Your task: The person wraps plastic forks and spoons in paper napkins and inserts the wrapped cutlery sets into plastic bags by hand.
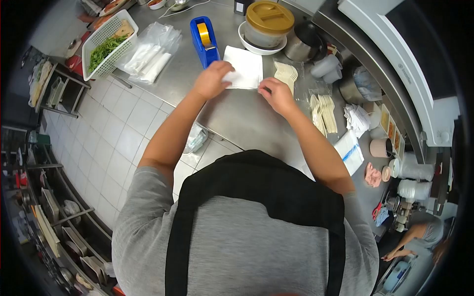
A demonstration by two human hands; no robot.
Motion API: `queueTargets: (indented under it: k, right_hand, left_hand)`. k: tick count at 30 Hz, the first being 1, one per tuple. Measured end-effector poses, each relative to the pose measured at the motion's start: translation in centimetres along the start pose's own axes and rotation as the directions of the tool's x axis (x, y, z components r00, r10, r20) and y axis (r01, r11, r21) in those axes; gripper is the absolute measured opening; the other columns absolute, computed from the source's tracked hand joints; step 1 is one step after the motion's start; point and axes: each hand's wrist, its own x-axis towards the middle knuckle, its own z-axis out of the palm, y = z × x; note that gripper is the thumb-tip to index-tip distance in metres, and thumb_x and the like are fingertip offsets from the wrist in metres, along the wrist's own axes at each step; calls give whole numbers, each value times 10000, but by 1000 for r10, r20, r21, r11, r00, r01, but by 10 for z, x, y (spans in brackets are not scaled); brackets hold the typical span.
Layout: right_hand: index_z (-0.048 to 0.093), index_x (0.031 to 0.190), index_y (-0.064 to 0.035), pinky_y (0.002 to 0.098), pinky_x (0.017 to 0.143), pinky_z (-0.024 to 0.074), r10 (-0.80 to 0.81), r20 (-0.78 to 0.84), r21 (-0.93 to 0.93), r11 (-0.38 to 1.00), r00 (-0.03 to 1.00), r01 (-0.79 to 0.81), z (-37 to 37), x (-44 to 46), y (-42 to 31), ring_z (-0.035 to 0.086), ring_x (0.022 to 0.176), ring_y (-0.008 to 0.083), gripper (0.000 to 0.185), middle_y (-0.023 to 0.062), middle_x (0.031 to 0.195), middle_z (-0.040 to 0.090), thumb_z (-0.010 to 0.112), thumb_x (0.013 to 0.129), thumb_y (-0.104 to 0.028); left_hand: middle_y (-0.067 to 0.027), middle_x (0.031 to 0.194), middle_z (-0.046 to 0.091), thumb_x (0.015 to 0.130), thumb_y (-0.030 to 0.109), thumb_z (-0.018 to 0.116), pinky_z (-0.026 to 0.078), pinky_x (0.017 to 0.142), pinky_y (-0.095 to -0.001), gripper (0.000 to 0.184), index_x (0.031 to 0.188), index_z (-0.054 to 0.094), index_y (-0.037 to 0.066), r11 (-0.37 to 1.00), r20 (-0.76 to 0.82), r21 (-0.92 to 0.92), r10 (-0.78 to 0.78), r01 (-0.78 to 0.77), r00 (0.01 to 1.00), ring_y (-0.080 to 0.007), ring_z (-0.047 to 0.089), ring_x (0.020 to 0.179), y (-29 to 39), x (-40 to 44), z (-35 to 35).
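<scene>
A folded white paper napkin (245,61) lies flat on the steel table in front of me. My left hand (214,80) is at its lower left side, thumb and fingers closed around the paper's edge. At the lower right corner, my right hand (277,94) has curled fingers pinched against the napkin. Just beyond my left hand stands a blue tape dispenser (199,47) with a yellow roll. Cream plastic spoons (285,74) in a clear bag lie right of the napkin, and a second bundle of spoons (324,112) sits nearer my right forearm.
Clear plastic bags (154,49) and a white basket of greens (89,61) are at the left. A gold-lidded tub (269,22) rests in a white bowl at the back. Metal pots (302,42) line the right side. Another person's arm (407,241) shows at lower right.
</scene>
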Motion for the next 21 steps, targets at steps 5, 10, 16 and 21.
queueTargets:
  k: [5, 10, 16, 21]
  right_hand:
    - [656, 894, -58, 378, 754, 490, -40, 124, -75, 996, 991, 49, 26, 34, 10, 617, 861, 309, 137, 101, 957, 643, 700, 780, -121]
    - [662, 891, -50, 370, 780, 495, 59, 214, -78, 996, 975, -43, 29, 45, 22, 619, 893, 311, 141, 109, 982, 652, 690, 780, -133]
    - [675, 863, -43, 367, 773, 489, 39, 153, 17, 999, 987, -43, 30, 48, 32, 627, 882, 301, 115, 110, 977, 662, 650, 801, -137]
    - [682, 859, -31, 345, 717, 493, 181, 149, 125, 972, 972, -200, 29, 51, 34, 642, 794, 272, 132, 130, 879, 675, 658, 805, -149]
  left_hand:
    - [-103, 1072, 644, 698, 83, 736, 480, 854, -390, 312, 994, 635, 71, 991, 244, -43, -115, 130, 963, -307, 601, 989, -10, -3, 14]
    - [-91, 915, 672, 746, 95, 692, 495, 780, -377, 173, 908, 651, 53, 993, 214, -92, -59, 81, 975, -290, 631, 870, -27, 2, 19]
    - [-103, 868, 663, 789, 130, 653, 492, 738, -378, 122, 889, 650, 60, 993, 235, -77, -68, 88, 970, -293, 628, 829, -30, 7, 20]
    - [-105, 932, 661, 775, 127, 669, 491, 791, -388, 172, 942, 649, 94, 981, 247, -47, -169, 186, 954, -304, 616, 905, -9, 11, 9]
